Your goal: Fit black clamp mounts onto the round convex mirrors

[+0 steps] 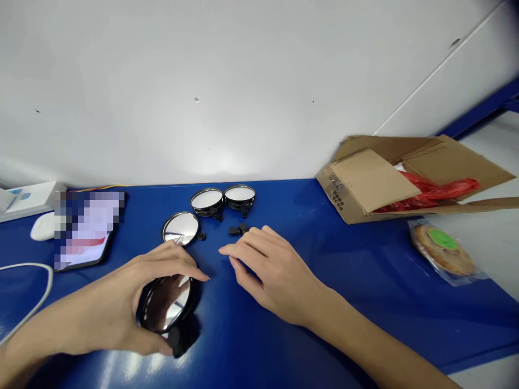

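Observation:
My left hand is closed around the rim of a small round mirror. This mirror has a black edge and a black mount at its lower right, near my thumb. My right hand hovers over or rests on the blue tabletop; which of the two I cannot tell. Its fingers are loosely bent and apart, with nothing visible between them. Just beyond those fingertips lie small black mount pieces, partly hidden by the hand. Behind my left hand another round mirror lies face up with a black knob beside it.
Two stacks of round mirrors, a left stack and a right stack, stand near the white wall. At left are a phone, a white case and a cable. A cardboard box and a wrapped pastry sit right.

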`<state>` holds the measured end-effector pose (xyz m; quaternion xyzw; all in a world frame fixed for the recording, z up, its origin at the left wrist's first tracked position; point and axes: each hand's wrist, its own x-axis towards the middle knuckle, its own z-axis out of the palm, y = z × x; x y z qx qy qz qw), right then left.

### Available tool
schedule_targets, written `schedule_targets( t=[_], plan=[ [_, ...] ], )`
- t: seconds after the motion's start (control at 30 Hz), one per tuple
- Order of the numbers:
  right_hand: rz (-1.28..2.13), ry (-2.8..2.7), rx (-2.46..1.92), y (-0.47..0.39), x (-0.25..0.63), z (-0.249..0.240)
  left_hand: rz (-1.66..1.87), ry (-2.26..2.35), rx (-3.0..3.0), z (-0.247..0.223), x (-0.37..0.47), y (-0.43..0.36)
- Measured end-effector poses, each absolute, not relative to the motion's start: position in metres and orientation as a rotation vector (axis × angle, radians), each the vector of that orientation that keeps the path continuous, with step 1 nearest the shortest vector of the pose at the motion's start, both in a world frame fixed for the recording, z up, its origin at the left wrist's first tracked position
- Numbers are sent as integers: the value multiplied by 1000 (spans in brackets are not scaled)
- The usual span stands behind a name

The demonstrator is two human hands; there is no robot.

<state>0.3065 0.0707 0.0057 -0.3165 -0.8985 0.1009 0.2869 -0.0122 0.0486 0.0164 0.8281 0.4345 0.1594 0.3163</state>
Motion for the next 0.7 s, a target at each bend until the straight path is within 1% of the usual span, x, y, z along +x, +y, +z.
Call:
schedule_targets(
  t=[0.03,0.07,0.17,0.23,0.4,0.7],
  plan=[
    [277,-2403,-828,70,306,6,331,1092,2171,12,-5,47],
    [296,-2409,-800,70,306,5,356,1116,2161,8,3,45],
    [395,-2403,-701,68,303,4,579,1211,2173,-6,22,37],
    [413,-2385,-676,68,301,1,630,1230,2193,-12,28,32],
    [318,-2518,-735,69,302,-8,592,1198,2282,-11,24,31],
    [391,-2622,-683,64,300,-6,692,1233,2335,-14,26,30]
  ],
)
